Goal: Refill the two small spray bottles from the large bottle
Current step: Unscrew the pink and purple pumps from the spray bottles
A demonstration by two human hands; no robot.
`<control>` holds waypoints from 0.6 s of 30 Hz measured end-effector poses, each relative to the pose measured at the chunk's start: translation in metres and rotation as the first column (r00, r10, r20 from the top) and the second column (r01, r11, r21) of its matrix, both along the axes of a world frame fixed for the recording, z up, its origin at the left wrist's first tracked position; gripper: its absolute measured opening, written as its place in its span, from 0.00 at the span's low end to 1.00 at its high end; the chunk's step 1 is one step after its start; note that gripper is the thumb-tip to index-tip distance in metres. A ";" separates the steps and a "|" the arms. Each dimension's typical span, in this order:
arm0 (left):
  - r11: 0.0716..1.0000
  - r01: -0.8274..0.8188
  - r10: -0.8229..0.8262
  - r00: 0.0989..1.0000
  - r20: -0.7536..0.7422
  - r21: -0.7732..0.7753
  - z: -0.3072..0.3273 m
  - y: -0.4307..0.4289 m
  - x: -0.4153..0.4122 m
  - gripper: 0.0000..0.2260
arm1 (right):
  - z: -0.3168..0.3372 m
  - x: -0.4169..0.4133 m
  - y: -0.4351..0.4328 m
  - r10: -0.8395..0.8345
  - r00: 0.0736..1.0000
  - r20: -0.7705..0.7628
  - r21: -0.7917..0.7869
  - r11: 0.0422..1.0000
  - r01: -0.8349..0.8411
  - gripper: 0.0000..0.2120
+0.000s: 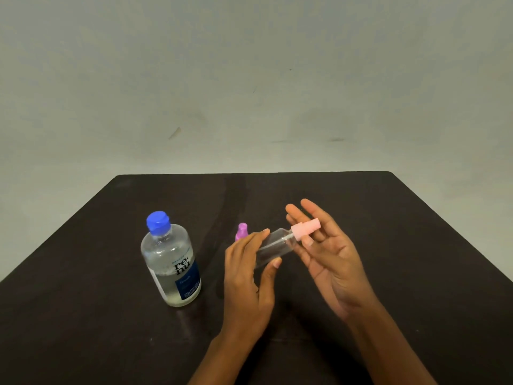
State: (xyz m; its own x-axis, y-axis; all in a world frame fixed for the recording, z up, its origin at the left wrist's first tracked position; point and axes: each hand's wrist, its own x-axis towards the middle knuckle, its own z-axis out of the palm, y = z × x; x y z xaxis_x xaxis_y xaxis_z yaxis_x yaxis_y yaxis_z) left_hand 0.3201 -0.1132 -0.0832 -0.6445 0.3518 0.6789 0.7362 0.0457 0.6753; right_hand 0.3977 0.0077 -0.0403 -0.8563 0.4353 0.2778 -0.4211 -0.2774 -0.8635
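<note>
The left hand (247, 276) grips a tilted, empty-looking spray bottle (273, 250) — its pink head (305, 230) touches the straight fingers of the right hand (330, 262). The large bottle (170, 262) stands part-full, capped.

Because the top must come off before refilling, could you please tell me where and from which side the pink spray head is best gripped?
Probably round the pink spray head at its collar by the neck, coming from the right with the right hand: the left hand holds the small clear bottle tilted, head pointing that way.
</note>
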 end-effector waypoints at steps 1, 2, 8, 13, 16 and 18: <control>1.000 0.007 -0.007 1.000 0.002 0.001 0.000 0.000 0.000 0.18 | 0.000 0.000 0.001 -0.014 1.000 0.007 -0.016 1.000 0.014 0.36; 1.000 0.012 -0.012 1.000 0.003 0.004 0.001 0.001 0.001 0.18 | 0.001 -0.001 0.000 -0.048 0.999 0.026 -0.031 0.998 0.049 0.38; 1.000 0.021 -0.021 1.000 0.006 0.003 0.000 0.001 0.001 0.18 | -0.001 -0.003 -0.001 -0.271 0.958 0.089 0.003 0.962 0.272 0.35; 1.000 0.013 -0.013 1.000 0.018 -0.005 0.000 0.001 0.001 0.18 | 0.000 -0.001 0.002 -0.175 0.983 0.060 -0.043 0.983 0.177 0.36; 1.000 0.000 0.000 0.999 0.036 -0.001 -0.001 0.000 0.000 0.18 | 0.000 -0.001 0.003 -0.084 0.995 0.050 -0.045 0.995 0.086 0.39; 1.000 0.004 -0.004 0.999 0.042 -0.001 -0.001 0.000 0.000 0.18 | 0.000 -0.001 0.003 -0.055 0.998 0.032 -0.055 0.997 0.056 0.41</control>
State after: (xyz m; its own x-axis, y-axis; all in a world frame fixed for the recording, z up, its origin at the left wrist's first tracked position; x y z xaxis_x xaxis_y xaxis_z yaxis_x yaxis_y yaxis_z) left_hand 0.3204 -0.1128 -0.0844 -0.6713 0.3550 0.6507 0.7071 0.0434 0.7058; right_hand 0.3968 0.0109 -0.0401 -0.8382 0.4965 0.2258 -0.4107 -0.3022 -0.8602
